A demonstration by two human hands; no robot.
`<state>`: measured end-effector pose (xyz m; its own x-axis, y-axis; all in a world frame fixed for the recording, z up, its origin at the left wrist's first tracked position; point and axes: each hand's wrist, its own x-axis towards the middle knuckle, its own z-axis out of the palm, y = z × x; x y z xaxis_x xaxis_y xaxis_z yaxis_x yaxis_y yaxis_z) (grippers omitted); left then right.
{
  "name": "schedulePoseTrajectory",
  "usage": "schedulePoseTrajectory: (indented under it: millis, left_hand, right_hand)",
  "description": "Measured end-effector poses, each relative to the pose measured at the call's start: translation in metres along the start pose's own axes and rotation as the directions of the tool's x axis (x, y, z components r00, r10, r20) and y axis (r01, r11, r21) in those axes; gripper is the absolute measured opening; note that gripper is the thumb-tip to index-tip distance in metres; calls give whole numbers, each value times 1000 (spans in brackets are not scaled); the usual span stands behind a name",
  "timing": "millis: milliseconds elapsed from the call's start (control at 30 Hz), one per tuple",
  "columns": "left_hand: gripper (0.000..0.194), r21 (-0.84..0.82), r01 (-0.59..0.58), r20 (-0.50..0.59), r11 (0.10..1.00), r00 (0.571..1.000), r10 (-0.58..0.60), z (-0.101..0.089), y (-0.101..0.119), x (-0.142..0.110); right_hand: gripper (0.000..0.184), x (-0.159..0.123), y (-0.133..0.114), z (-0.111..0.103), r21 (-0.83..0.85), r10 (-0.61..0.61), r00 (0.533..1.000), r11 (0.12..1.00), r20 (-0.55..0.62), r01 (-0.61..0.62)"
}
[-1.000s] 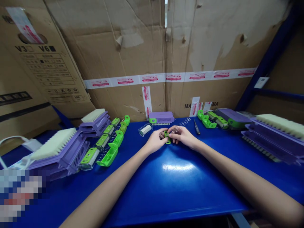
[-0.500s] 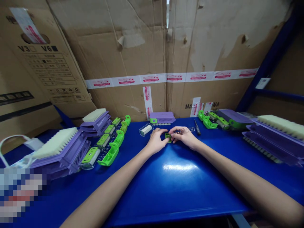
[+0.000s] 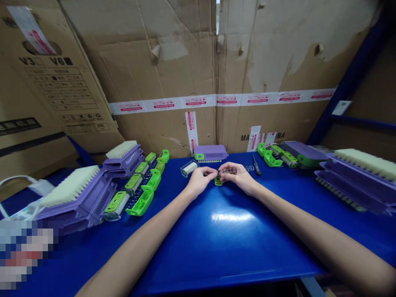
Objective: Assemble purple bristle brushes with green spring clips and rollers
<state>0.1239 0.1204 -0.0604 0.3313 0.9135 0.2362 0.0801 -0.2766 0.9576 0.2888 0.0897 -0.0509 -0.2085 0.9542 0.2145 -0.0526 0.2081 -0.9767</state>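
My left hand (image 3: 198, 181) reaches in from the left, thumb and forefinger closed in a pinch at the upper edge of a small green plate (image 3: 218, 182). Whatever lies between those fingertips is too small to make out. Bent round the plate's right side are the fingers of my right hand (image 3: 239, 178). A thin coil spring (image 3: 249, 168) stretches along the top of this hand and out to the right; how it is held is unclear. Left of my left hand sits a clear case with a white block (image 3: 189, 168). A dark screwdriver (image 3: 256, 166) lies beyond my right hand.
A purple brush head (image 3: 210, 152) stands at the back of the blue table (image 3: 216, 247). Green end pieces (image 3: 142, 201), springs and purple brush parts (image 3: 85, 198) line the left. More purple brush parts (image 3: 355, 181) are stacked right. Cardboard (image 3: 173, 74) walls the rear.
My left thumb and fingers have come together at the plate's upper edge; before, they were spread around its left side. My right hand has shifted slightly. The view has moved a little.
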Motion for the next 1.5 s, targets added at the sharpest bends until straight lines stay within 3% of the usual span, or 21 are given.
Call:
schedulePoseTrajectory:
  millis: [233,400,500,633,733,833,933,1200,1500]
  left_hand:
    - [22,-197,28,-2,980,1000,-29,-4,3,1]
    - [21,-158,42,53,987,998,-34,-7,5,1]
    - [20,-50,30,62,998,998,-26,-9,5,1]
    - [20,26,7,78,1000,997,-9,-7,2,2]
    - [13,48,-5,81,999,997,1,-3,1,2]
    - [11,64,-4,90,998,996,-2,0,2,1]
    - [10,51,19,52,998,998,-22,3,2,0]
    - [4,-66,44,-44,997,998,-47,3,-1,2]
    - [12,-87,17,-68,996,997,-23,3,-2,2]
  right_hand:
    - [30,2,-1,3,-70,-63,995,996,-82,58]
    - [24,2,6,2,-222,-165,985,963,-40,152]
    - [21,-1,8,-1,-384,-244,969,891,43,241]
    - [20,-5,5,-5,-557,-366,917,734,157,388]
    - [22,-6,3,-9,-605,-421,877,644,231,468]
    - [23,-5,3,-10,-618,-427,867,616,257,487]
    - [23,-4,4,-10,-630,-418,878,622,234,465]
    - [18,2,8,-3,-575,-326,945,779,-34,248]
    - [17,5,7,0,-490,-265,957,853,-114,178]
